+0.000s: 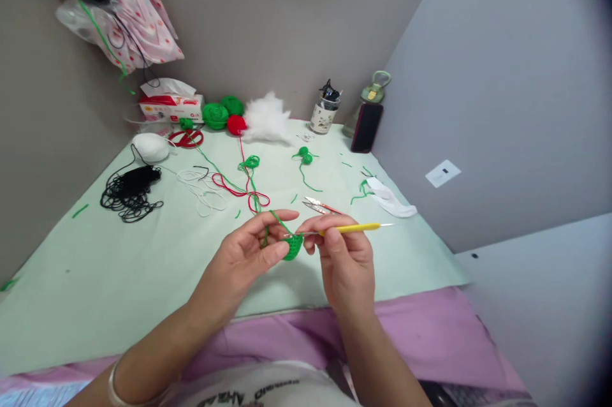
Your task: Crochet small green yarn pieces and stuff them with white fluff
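Between thumb and fingers, my left hand (251,244) pinches a small green crochet piece (293,247). Green yarn (280,222) runs over the raised left index finger down to it. My right hand (345,257) grips the yellow handle of a crochet hook (356,228), its metal tip at the top edge of the green piece. Both hands are above the near part of the table, close together. Just beyond them lie thread snips (322,205). The left palm side and part of the green piece are hidden by fingers.
Black yarn (131,190), a white yarn ball (151,147) and red yarn (236,125) lie left. White stuffing (268,118), green balls (215,115) and a tissue box (171,106) stand at the back. A phone (367,127) leans on a bottle (373,93) near a pen cup (325,115).
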Demonstrator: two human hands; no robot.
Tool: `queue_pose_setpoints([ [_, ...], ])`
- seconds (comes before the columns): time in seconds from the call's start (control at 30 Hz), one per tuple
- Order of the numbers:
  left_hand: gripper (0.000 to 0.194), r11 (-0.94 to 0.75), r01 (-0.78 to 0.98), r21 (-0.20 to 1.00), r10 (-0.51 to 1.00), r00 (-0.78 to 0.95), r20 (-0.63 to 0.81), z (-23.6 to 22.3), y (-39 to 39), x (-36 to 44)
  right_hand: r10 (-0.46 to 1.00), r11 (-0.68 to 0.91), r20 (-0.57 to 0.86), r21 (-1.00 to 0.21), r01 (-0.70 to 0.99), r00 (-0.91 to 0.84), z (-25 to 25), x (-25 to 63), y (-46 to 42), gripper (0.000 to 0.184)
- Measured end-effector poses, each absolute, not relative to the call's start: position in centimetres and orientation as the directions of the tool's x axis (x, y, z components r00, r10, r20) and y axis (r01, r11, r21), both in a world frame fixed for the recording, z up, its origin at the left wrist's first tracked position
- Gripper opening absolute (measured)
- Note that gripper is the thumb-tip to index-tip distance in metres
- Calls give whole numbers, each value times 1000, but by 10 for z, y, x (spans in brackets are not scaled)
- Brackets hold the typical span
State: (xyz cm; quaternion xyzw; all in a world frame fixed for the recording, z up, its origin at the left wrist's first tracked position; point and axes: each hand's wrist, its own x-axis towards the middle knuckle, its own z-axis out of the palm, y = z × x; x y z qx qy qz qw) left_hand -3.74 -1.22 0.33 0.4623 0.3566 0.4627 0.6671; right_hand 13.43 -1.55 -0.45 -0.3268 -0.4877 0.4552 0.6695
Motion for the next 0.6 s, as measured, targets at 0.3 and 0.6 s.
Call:
queue_pose_setpoints([
  [0.3, 27, 78, -243, 967, 961, 275, -9, 5, -10, -40, 887, 461, 456, -869, -181, 69, -1, 137, -19, 20],
  [0.6, 42, 152, -353, 923, 974, 214, -78, 8, -13, -27, 468, 763, 851, -252, 595, -238, -12, 138, -28, 37],
])
